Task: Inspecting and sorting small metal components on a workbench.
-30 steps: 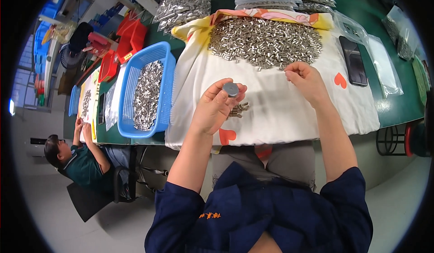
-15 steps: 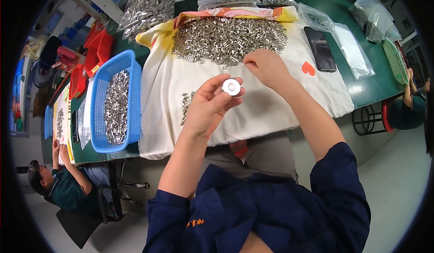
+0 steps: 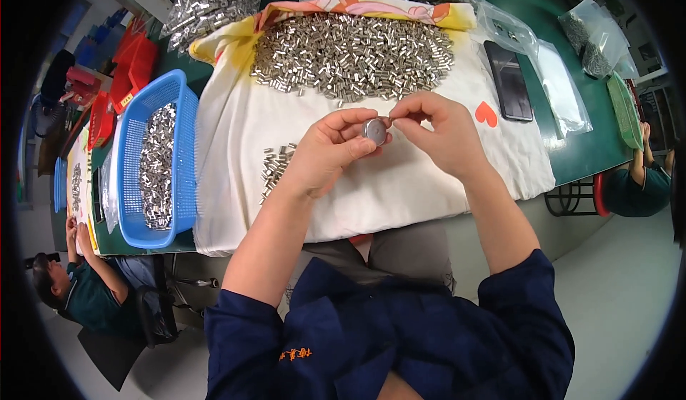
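Over the middle of the white cloth, my left hand grips a small round metal disc between thumb and fingers. My right hand is closed in a pinch right beside the disc; whatever its fingertips hold is too small to make out. Beyond both hands spreads a large heap of short metal sleeves. A smaller group of metal sleeves lies on the cloth, to the left of my left wrist.
At left stands a blue basket of metal pieces, with a red bin behind it. A dark phone and plastic bag lie at right. Filled bags line the back. Co-workers sit at both sides.
My right hand has come from the heap's near edge down to the disc in my left hand. The disc has turned, showing a grey side instead of its ring-like bright face.
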A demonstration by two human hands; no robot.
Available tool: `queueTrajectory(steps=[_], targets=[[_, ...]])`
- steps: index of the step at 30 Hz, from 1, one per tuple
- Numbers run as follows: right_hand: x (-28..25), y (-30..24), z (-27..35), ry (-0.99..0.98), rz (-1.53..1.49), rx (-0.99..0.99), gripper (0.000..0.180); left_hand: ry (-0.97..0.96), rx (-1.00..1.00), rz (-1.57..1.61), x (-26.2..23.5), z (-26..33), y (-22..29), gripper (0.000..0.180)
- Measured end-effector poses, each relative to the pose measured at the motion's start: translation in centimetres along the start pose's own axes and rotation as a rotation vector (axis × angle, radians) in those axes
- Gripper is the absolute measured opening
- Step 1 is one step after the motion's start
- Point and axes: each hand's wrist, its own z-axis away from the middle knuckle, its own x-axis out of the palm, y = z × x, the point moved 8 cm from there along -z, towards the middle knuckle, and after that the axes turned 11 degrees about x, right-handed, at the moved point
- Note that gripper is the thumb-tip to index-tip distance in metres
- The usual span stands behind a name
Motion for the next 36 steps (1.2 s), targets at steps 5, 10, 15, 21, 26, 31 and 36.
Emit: queueTrajectory(steps=[5, 10, 15, 21, 26, 31, 36], targets=[[-0.1, -1.4, 1.6, 0.033, -0.089, -0.258, 0.009, -0.029, 0.021, -0.201, 0.3, -0.2, 0.4, 0.037], [-0.1, -1.8, 1.8, 0.034, -0.023, -0.273, 0.007, -0.019, 0.034, -0.270, 0.2, -0.4, 0.4, 0.037], [0.1, -1.8, 2.0, 0.041, -0.017, -0.255, 0.006, -0.007, 0.040, -0.327, 0.4, -0.3, 0.5, 0.036], [0.2, -2.2, 2.7, 0.082, 0.091, -0.310, 0.006, 0.006, 0.098, -0.453, 0.6, -0.2, 0.7, 0.034], [0.6, -2.3, 3.1, 0.134, 0.117, -0.339, 0.007, 0.016, 0.060, -0.530, 0.2, 0.1, 0.6, 0.031], [0.8, -2.4, 3.1, 0.166, 0.136, -0.353, 0.007, 0.012, 0.024, -0.522, 0.3, -0.1, 0.7, 0.034], [0.0, -2.2, 2.5, 0.181, 0.081, -0.340, 0.007, -0.036, 0.031, -0.583, 0.6, -0.5, 1.1, 0.037]])
